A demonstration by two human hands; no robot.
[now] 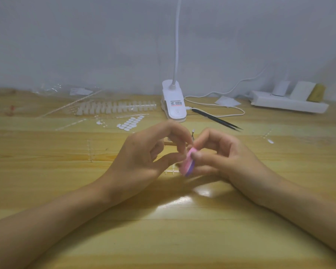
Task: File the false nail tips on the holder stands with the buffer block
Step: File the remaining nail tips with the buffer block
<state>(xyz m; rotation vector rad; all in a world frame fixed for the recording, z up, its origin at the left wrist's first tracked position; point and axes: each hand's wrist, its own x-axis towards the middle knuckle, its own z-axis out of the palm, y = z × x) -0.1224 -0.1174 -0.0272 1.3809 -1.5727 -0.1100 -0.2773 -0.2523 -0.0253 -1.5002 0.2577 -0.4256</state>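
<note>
Pinching the buffer block (186, 164), right hand (227, 158) holds it near-upright.

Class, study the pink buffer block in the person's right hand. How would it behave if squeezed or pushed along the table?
Probably light: the right hand merely pinches the buffer block. Likely slightly squashy, as its pink and purple layers suggest foam. Its flat faces suggest sliding, not rolling, on the glossy table.

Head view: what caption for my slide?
Left hand and right hand meet over a wooden table, the right holding a pink buffer block.
</note>
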